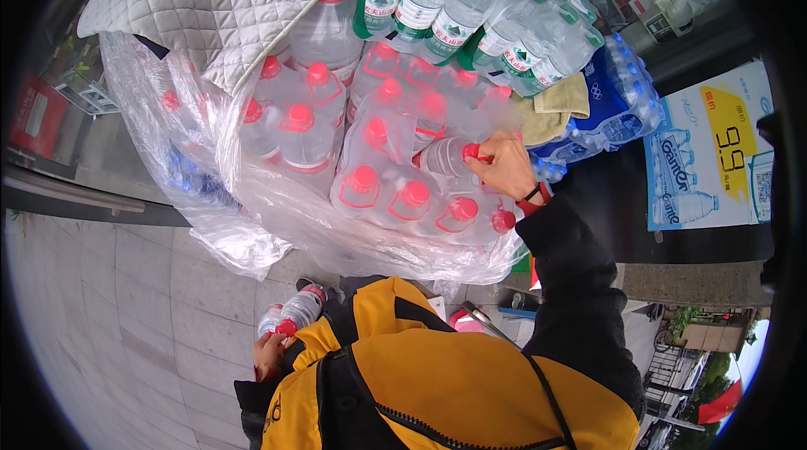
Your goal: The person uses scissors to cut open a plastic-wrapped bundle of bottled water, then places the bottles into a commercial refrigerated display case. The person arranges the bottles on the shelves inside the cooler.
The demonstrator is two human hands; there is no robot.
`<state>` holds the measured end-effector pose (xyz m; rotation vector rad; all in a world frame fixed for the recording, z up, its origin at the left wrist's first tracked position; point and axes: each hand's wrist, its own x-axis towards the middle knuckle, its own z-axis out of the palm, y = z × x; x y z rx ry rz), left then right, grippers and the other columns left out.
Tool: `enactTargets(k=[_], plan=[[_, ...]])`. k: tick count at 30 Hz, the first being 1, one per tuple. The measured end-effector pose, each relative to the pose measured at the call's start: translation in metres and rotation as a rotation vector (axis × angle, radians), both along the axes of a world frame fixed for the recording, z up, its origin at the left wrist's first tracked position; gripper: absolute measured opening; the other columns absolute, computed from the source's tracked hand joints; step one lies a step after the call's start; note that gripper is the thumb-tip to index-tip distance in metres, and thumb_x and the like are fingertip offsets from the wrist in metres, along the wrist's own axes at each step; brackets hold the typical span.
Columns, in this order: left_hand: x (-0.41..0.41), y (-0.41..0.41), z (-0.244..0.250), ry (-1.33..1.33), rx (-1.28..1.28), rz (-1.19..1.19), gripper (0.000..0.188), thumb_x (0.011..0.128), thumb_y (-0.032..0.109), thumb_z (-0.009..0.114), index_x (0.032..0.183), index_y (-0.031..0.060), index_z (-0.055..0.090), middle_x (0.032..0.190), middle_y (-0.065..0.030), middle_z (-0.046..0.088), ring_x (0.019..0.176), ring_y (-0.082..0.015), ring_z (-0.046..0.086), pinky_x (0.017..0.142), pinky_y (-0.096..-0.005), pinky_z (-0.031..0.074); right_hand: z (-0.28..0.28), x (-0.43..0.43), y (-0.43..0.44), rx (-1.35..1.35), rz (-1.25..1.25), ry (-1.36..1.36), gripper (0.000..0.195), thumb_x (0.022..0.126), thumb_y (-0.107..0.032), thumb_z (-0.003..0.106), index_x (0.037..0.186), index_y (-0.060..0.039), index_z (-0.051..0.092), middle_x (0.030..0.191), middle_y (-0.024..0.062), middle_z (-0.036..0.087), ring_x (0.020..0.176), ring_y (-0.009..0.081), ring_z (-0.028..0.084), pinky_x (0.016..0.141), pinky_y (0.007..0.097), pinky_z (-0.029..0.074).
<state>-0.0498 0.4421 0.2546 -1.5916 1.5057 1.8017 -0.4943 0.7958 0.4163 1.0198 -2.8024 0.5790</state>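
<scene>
My right hand (508,163) grips the red cap and handle end of a large clear water bottle (444,157). That bottle lies tilted among the others in a torn, plastic-wrapped pack of red-capped bottles (391,188). Down by my left side, my left hand (270,354) holds red-capped water bottles (301,308) by their red tops. Two bottles show there, hanging above the pavement, and my jacket partly hides them. Further red-capped bottles (296,125) stand left of the torn pack.
Loose clear plastic film (252,210) drapes around the stack. A quilted cover (208,2) lies over its back left. Green-labelled water packs (441,15) sit behind, beside a beige cloth (551,113) and blue-wrapped packs (618,97). A price poster (709,147) stands at right, above paving.
</scene>
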Motion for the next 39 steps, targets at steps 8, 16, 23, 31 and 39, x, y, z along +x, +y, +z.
enactTargets(k=[8,16,23,31,39], plan=[[0.035,-0.008,-0.014,-0.115,0.128,0.364,0.017,0.078,0.019,0.071,0.082,0.0138,0.055,0.058,0.0040,0.044,0.041,-0.0081,0.033,0.037,-0.0252,0.023,0.066,-0.028,-0.029,-0.314,-0.135,-0.415,0.046,0.088,-0.016,0.070,0.052,0.0018,0.047,0.047,-0.0039,0.039,0.048,0.0029,0.033,0.044,0.0289,0.025],[0.214,-0.017,-0.258,0.522,0.287,0.728,0.022,0.093,0.023,0.060,0.108,0.0069,0.062,0.072,-0.0061,0.059,0.049,-0.0133,0.045,0.044,-0.0274,0.029,0.231,0.055,-0.068,-0.410,0.192,0.089,0.038,0.096,-0.008,0.056,0.061,0.0030,0.046,0.054,-0.0015,0.038,0.052,0.0060,0.029,0.051,0.0286,0.021],[0.162,-0.062,-0.080,-0.225,0.042,0.645,0.034,0.075,0.030,0.077,0.092,0.0022,0.065,0.071,-0.0038,0.058,0.051,-0.0148,0.049,0.045,-0.0300,0.036,0.250,0.106,-0.182,-0.307,0.244,0.051,0.055,0.100,-0.023,0.057,0.052,-0.0068,0.037,0.048,-0.0044,0.034,0.047,0.0044,0.027,0.049,0.0277,0.020],[0.324,-0.097,-0.187,-0.208,0.202,1.000,0.028,0.071,0.028,0.079,0.079,0.0032,0.070,0.072,-0.0058,0.066,0.054,-0.0175,0.057,0.048,-0.0341,0.040,0.185,0.246,-0.409,-0.182,0.522,-0.452,0.054,0.095,-0.018,0.063,0.046,-0.0017,0.049,0.042,-0.0032,0.044,0.040,0.0045,0.034,0.043,0.0254,0.024],[0.423,-0.141,-0.258,-0.342,0.068,1.154,0.030,0.069,0.031,0.077,0.081,0.0045,0.068,0.069,-0.0062,0.065,0.062,-0.0187,0.061,0.060,-0.0357,0.046,0.032,0.385,-0.636,0.067,0.760,-0.695,0.042,0.089,-0.022,0.070,0.058,0.0033,0.056,0.049,-0.0028,0.040,0.053,0.0031,0.036,0.045,0.0276,0.028]])
